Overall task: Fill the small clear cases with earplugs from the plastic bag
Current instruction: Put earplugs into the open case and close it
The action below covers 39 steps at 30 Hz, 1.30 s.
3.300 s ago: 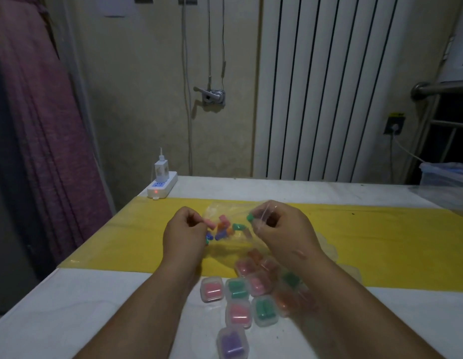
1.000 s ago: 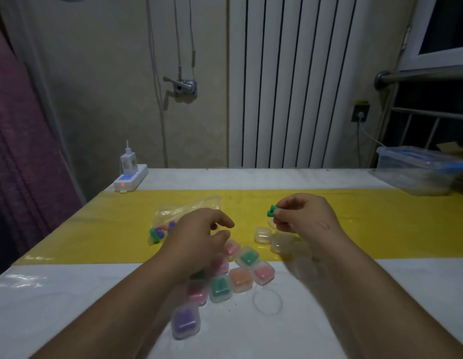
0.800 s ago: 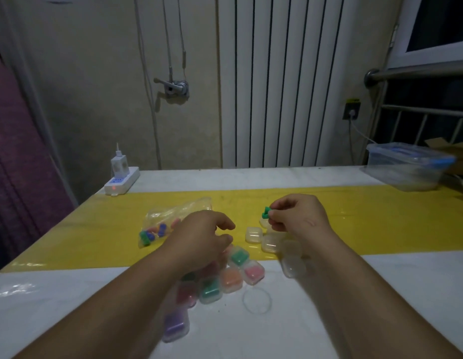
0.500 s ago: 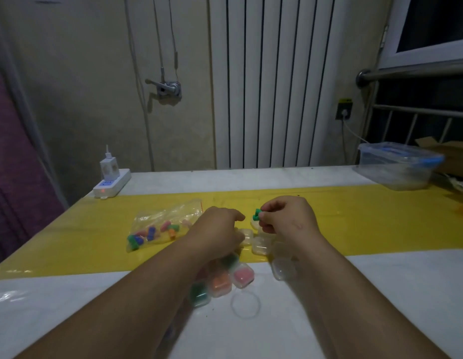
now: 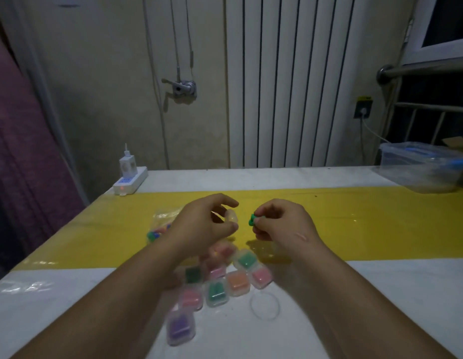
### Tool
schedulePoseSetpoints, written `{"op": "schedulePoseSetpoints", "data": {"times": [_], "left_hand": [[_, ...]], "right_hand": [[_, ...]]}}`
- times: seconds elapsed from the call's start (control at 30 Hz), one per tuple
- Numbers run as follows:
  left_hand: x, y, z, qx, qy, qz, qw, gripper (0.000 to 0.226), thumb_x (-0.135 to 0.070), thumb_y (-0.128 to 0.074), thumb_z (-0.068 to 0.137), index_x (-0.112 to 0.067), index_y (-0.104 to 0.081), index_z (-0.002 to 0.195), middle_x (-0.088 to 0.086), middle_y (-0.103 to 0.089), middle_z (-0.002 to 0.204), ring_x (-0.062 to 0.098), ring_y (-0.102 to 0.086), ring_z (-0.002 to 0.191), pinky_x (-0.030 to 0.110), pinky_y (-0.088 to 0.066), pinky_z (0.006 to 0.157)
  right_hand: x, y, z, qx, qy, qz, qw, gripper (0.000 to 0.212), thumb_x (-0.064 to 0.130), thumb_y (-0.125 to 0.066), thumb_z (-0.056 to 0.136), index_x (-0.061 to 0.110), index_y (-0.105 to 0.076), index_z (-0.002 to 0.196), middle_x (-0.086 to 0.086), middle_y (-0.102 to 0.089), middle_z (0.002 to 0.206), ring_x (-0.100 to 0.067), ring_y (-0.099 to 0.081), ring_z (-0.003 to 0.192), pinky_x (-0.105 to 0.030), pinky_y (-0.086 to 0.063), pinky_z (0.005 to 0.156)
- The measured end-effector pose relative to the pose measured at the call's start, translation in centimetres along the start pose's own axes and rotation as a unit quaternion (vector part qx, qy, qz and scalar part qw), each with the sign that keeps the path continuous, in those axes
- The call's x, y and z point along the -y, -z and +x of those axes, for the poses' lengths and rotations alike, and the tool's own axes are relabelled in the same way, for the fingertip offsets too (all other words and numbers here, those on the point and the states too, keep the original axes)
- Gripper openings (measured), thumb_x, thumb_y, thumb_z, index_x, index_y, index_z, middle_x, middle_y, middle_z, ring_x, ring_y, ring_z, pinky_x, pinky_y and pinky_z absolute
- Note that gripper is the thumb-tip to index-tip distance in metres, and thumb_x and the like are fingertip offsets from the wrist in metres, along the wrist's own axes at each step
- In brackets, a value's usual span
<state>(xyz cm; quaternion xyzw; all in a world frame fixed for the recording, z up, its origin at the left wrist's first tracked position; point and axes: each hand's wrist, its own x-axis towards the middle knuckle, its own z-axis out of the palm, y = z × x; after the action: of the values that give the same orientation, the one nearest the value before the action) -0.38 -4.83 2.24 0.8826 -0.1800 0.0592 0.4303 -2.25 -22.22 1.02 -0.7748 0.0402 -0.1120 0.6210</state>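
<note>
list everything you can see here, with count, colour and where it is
table: one, white, fills the foreground
yellow strip: one, across the table's middle
filled cases: about nine, clear, holding pink, green, orange or purple earplugs, clustered near the table's front edge between the arms
empty case: one, clear, in the left hand
green earplugs: count unclear, pinched in the right hand
plastic bag: one, clear, mixed-colour earplugs inside, on the yellow strip behind the left hand
clear ring: one, on the table right of the cases
power strip: one, white, charger plugged in, far left corner
storage box: one, clear with blue, far right
radiator: one, white, on the back wall
curtain: one, purple, left
left hand: holding the empty case
right hand: holding the green earplugs
</note>
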Motion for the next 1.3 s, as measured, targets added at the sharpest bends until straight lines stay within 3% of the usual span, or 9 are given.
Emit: {"op": "schedulePoseSetpoints", "data": {"times": [0.13, 0.27, 0.37, 0.57, 0.73, 0.83, 0.97, 1.17, 1.3], "left_hand": [[1.5, 1.9, -1.5, -0.005, -0.007, -0.103, 0.995, 0.030, 0.004, -0.075, 0.074, -0.020, -0.067, 0.092, 0.004, -0.069, 0.095, 0.011, -0.068, 0.074, 0.028, -0.057, 0.068], [3.1, 1.9, -2.3, -0.045, 0.006, -0.223, 0.974, 0.032, 0.002, -0.079, 0.066, -0.018, -0.063, 0.084, -0.004, -0.067, 0.078, 0.009, -0.063, 0.072, 0.027, -0.052, 0.067], [3.5, 1.6, -2.5, -0.049, -0.006, -0.263, 0.964, 0.032, 0.006, -0.081, 0.066, -0.013, -0.062, 0.084, -0.007, -0.069, 0.078, 0.010, -0.065, 0.077, 0.023, -0.052, 0.066], [3.2, 1.4, -2.6, -0.052, -0.026, -0.238, 0.970, 0.027, 0.005, -0.080, 0.071, -0.008, -0.064, 0.088, 0.008, -0.072, 0.088, 0.017, -0.068, 0.080, 0.026, -0.056, 0.071], [3.2, 1.4, -2.7, -0.055, -0.037, -0.217, 0.974, 0.033, 0.006, -0.079, 0.071, -0.013, -0.067, 0.095, 0.006, -0.072, 0.089, 0.018, -0.069, 0.084, 0.027, -0.058, 0.076], [3.2, 1.4, -2.8, -0.043, -0.037, -0.213, 0.975, 0.041, 0.006, -0.079, 0.072, -0.021, -0.072, 0.103, 0.004, -0.073, 0.096, 0.019, -0.070, 0.091, 0.029, -0.059, 0.083], [2.8, 1.3, -3.0, -0.031, -0.033, -0.201, 0.979, 0.045, 0.005, -0.076, 0.075, -0.029, -0.073, 0.105, -0.001, -0.069, 0.107, 0.010, -0.069, 0.094, 0.027, -0.058, 0.081], [2.4, 1.5, -3.0, -0.057, -0.036, -0.139, 0.988, 0.033, 0.000, -0.079, 0.072, -0.020, -0.067, 0.096, -0.004, -0.069, 0.090, 0.016, -0.065, 0.080, 0.034, -0.057, 0.075], [2.4, 1.6, -3.1, -0.053, -0.038, -0.190, 0.980, 0.036, 0.003, -0.077, 0.076, -0.019, -0.068, 0.104, 0.001, -0.069, 0.095, 0.023, -0.065, 0.085, 0.034, -0.057, 0.078]], "right_hand": [[0.3, -1.2, -1.1, 0.028, -0.001, -0.006, 1.000, 0.008, -0.001, -0.071, 0.081, 0.007, -0.070, 0.077, -0.013, -0.070, 0.073, -0.023, -0.064, 0.066, -0.042, -0.059, 0.073], [0.4, -2.0, -1.9, 0.060, 0.011, -0.019, 0.998, 0.010, 0.003, -0.069, 0.085, 0.011, -0.069, 0.080, -0.006, -0.069, 0.064, -0.019, -0.060, 0.056, -0.035, -0.054, 0.060], [0.6, -2.6, -2.5, 0.107, -0.002, 0.008, 0.994, 0.014, -0.002, -0.064, 0.089, 0.009, -0.070, 0.081, -0.008, -0.066, 0.063, -0.016, -0.062, 0.053, -0.028, -0.053, 0.054], [1.5, -2.7, -3.0, 0.140, -0.073, 0.126, 0.979, 0.016, -0.009, -0.055, 0.088, -0.007, -0.070, 0.088, -0.026, -0.065, 0.075, -0.028, -0.064, 0.063, -0.032, -0.057, 0.058], [0.9, -2.7, -2.8, 0.149, -0.043, 0.053, 0.986, 0.015, 0.022, -0.073, 0.084, 0.007, -0.077, 0.084, -0.021, -0.074, 0.085, -0.035, -0.073, 0.081, -0.045, -0.058, 0.078], [0.9, -2.8, -2.9, 0.147, -0.021, 0.033, 0.988, 0.016, 0.023, -0.071, 0.087, 0.010, -0.078, 0.080, -0.014, -0.074, 0.076, -0.024, -0.070, 0.069, -0.034, -0.058, 0.063], [1.0, -2.9, -3.1, 0.137, -0.002, 0.017, 0.990, 0.017, 0.018, -0.068, 0.090, 0.008, -0.077, 0.079, -0.007, -0.071, 0.065, -0.013, -0.062, 0.055, -0.019, -0.046, 0.048], [1.1, -2.9, -2.9, 0.134, 0.000, 0.007, 0.991, 0.015, 0.019, -0.067, 0.090, 0.011, -0.077, 0.082, -0.009, -0.073, 0.071, -0.018, -0.069, 0.064, -0.028, -0.055, 0.057], [1.6, -2.6, -2.6, 0.096, -0.063, 0.123, 0.986, 0.025, 0.010, -0.052, 0.094, -0.006, -0.070, 0.089, -0.022, -0.066, 0.075, -0.029, -0.064, 0.061, -0.030, -0.055, 0.051]]}}
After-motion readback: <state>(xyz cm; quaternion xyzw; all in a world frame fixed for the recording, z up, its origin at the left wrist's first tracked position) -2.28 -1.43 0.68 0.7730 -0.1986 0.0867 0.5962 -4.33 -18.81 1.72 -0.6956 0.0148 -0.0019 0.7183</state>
